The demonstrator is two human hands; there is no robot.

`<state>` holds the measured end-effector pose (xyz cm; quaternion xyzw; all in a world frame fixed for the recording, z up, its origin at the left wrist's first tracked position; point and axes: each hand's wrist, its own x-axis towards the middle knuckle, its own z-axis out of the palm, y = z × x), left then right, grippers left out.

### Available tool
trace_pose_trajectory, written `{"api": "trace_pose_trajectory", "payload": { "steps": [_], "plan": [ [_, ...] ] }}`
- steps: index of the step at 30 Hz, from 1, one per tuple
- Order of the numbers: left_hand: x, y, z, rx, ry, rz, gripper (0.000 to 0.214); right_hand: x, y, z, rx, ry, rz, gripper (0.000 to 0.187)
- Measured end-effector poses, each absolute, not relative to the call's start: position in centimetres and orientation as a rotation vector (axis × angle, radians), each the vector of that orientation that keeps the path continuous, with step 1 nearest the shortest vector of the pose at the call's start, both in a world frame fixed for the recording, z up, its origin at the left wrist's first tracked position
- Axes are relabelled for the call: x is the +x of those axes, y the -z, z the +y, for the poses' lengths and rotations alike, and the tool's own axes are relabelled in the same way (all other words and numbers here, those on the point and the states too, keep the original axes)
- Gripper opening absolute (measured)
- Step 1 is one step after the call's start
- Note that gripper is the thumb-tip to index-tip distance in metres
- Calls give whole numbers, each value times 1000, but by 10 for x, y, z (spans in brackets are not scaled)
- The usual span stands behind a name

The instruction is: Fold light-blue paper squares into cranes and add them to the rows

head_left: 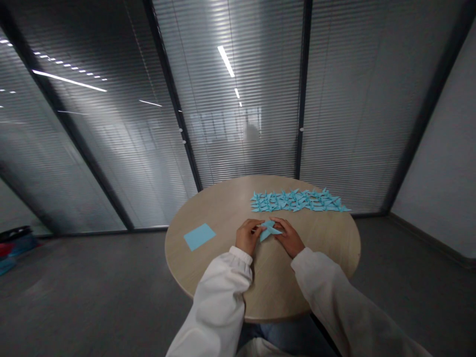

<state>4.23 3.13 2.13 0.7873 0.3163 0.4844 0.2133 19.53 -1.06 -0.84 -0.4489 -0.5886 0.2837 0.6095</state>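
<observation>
Between my two hands is a partly folded piece of light blue paper (pixel 268 229) with several pointed flaps, held over the middle of the round table. My left hand (pixel 248 235) pinches its left side, fingers closed on the edge. From the right, my right hand (pixel 289 238) grips the other side, its thumb and fingertips at the paper. Beyond my hands, several folded blue paper cranes (pixel 295 200) stand packed in rows. A flat blue sheet of paper (pixel 200 236) lies to the left of my left hand.
The round wooden table (pixel 219 203) stands close to a glass wall with blinds (pixel 241 153). A white wall (pixel 442 163) rises on the right. On the floor at far left is a dark bin-like container (pixel 20 238) with red and blue items beside it.
</observation>
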Motion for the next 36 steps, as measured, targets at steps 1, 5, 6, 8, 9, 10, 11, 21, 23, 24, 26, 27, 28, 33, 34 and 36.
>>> {"api": "trace_pose_trajectory", "payload": {
  "steps": [1,5,6,8,9,10,11,21,23,24,26,27,28,33,34,36],
  "plan": [
    [42,-21,32,2175,-1337,886,20,196,7,-12,-1054,-588,-1373,40],
    [42,-19,34,2152,-1336,936,20,197,-1,-16,-1063,-371,-1412,23],
    [42,-19,34,2150,-1340,944,20,196,-3,-18,-1057,-346,-1410,19],
    [42,-20,34,2147,-1347,959,19,195,-7,-21,-1044,-335,-1412,15],
    [42,-20,34,2146,-1350,964,19,195,-8,-22,-1034,-358,-1418,16],
    [42,-20,33,2144,-1350,967,20,194,-10,-24,-1024,-398,-1420,19],
    [42,-21,33,2141,-1350,972,20,193,-11,-25,-1019,-444,-1417,22],
    [43,-22,29,2207,-1294,888,22,190,-5,-21,-1158,-410,-1387,23],
    [43,-22,28,2261,-1257,837,24,192,-3,-19,-1179,-380,-1389,20],
    [43,-23,27,2281,-1242,825,24,192,-3,-19,-1192,-369,-1386,20],
    [43,-23,27,2298,-1237,833,22,193,-3,-19,-1197,-351,-1388,20],
    [43,-22,28,2297,-1247,848,21,193,-3,-20,-1193,-344,-1389,20],
    [43,-22,28,2295,-1260,861,21,192,-4,-20,-1188,-335,-1388,20],
    [44,-19,31,2258,-1295,876,17,192,-5,-22,-1206,-285,-1357,27],
    [44,-18,31,2241,-1297,872,17,192,-5,-22,-1207,-293,-1346,29],
    [45,-18,31,2194,-1306,862,15,192,-4,-20,-1203,-349,-1310,37]
  ]
}}
